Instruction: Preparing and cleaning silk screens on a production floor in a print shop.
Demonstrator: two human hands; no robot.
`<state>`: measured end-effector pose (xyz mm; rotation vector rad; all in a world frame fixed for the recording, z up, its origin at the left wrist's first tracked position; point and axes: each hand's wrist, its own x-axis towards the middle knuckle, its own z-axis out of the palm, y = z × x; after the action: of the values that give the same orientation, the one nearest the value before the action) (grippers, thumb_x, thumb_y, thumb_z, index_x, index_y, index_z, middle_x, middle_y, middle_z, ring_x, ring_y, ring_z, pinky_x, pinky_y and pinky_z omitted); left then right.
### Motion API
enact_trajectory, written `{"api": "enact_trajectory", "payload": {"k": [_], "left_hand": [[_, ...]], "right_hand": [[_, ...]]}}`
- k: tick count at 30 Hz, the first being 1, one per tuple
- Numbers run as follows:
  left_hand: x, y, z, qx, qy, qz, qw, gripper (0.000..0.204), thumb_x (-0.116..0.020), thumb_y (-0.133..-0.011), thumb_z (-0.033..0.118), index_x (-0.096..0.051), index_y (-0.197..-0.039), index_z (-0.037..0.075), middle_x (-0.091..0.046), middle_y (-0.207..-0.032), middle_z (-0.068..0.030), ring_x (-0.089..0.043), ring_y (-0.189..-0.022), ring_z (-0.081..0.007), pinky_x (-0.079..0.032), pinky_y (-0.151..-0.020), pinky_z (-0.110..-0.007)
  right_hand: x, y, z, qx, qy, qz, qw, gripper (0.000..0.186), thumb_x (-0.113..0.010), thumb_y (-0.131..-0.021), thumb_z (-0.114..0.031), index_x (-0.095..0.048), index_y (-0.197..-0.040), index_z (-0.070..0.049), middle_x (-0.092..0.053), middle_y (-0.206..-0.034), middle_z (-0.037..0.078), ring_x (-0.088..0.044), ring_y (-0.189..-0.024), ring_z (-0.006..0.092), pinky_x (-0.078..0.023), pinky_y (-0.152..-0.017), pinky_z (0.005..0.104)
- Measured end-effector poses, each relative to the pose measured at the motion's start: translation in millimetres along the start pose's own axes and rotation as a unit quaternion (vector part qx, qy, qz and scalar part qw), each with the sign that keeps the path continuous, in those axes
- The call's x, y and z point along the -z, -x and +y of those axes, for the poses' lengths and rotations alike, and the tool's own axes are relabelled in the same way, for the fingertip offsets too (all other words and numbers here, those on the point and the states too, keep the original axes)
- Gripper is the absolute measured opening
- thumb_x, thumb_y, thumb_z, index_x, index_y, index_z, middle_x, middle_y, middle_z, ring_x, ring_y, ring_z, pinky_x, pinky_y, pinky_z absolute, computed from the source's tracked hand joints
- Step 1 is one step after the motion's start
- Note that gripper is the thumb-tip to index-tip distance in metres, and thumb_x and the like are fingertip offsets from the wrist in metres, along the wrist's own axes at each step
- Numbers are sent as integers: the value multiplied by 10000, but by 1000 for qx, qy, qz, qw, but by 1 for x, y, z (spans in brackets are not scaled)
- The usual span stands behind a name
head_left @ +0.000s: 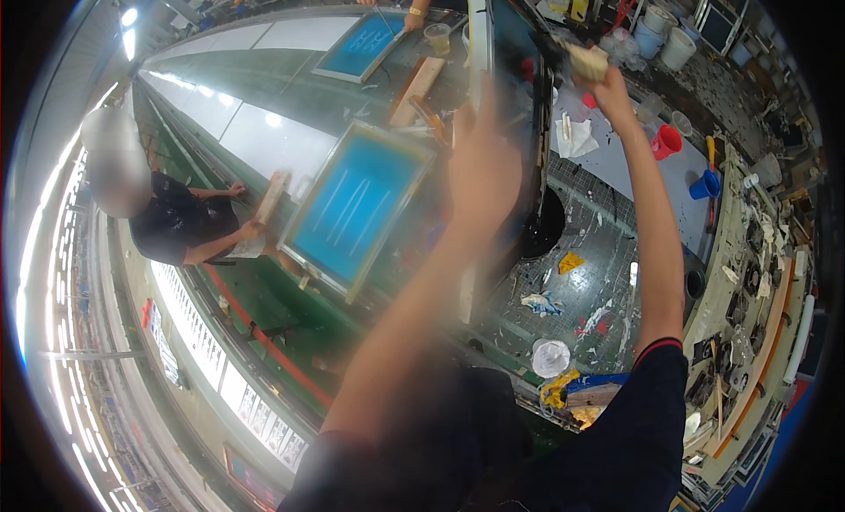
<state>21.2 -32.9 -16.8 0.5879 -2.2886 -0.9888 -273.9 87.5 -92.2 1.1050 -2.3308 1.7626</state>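
Note:
A screen printing frame (519, 65) with blue mesh and dark-smeared edges stands raised in front of me. My left hand (484, 173), blurred by motion, is closed at its near left bar; the fingers are partly hidden. To the right, my right hand (609, 96) is raised and closed round a pale, yellowish block-like handle (588, 63). A dark end points from that tool toward the frame; its exact kind is too blurred to tell. Below the frame sits a round black container (543, 223).
Two blue-mesh screens (354, 204) lie on the long table, a wooden squeegee (417, 91) between them. At left a co-worker (180, 204) holds another wooden squeegee (271, 197); another person's hands (414, 21) work far off. Red (666, 142) and blue cups (705, 185) stand right.

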Motion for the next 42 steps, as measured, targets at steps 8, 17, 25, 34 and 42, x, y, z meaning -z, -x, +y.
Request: {"api": "enact_trajectory", "payload": {"k": [8,17,25,34,42], "left_hand": [[2,1,-2,-7,130,-12,991,903,-532,-684,-39,-362,-1526,240,-451,-1267,-247,-549,-983,-313,-469,-803,-322],[2,3,-28,-20,156,-12,988,280,-529,-651,13,-737,-835,49,-453,-1213,-204,-437,-1198,-321,-411,-932,-338],[-3,8,-38,-27,198,21,980,248,-529,-643,26,-730,-788,53,-454,-1169,-173,-417,-1195,-327,-386,-968,-355],[2,13,-35,-7,341,32,939,782,-472,-705,-82,-346,-1459,87,-458,-1116,-97,-487,-839,-133,-455,-699,-264],[10,16,-27,-6,400,16,916,825,-501,-706,-94,-246,-1463,109,-507,-1114,-115,-507,-814,-156,-474,-693,-286]], "right_hand": [[-17,-82,-4,82,57,-44,994,357,-701,-775,-75,-668,-1122,1,-715,-949,94,-632,-888,175,-470,-819,316],[-62,25,-15,73,-13,-115,991,466,-514,-764,100,-666,-1190,-13,-712,-1098,133,-653,-1058,204,-474,-933,295],[-70,122,-16,8,-39,-146,988,498,-507,-717,119,-664,-1179,19,-700,-1130,168,-648,-1111,251,-460,-978,316],[-75,231,-35,23,57,-124,990,421,-613,-779,-19,-674,-1195,-45,-679,-1191,151,-631,-1141,325,-472,-1002,383],[-70,286,-25,76,130,-233,961,415,-601,-757,35,-701,-1149,-60,-701,-1138,127,-642,-1098,324,-494,-963,415]]}}
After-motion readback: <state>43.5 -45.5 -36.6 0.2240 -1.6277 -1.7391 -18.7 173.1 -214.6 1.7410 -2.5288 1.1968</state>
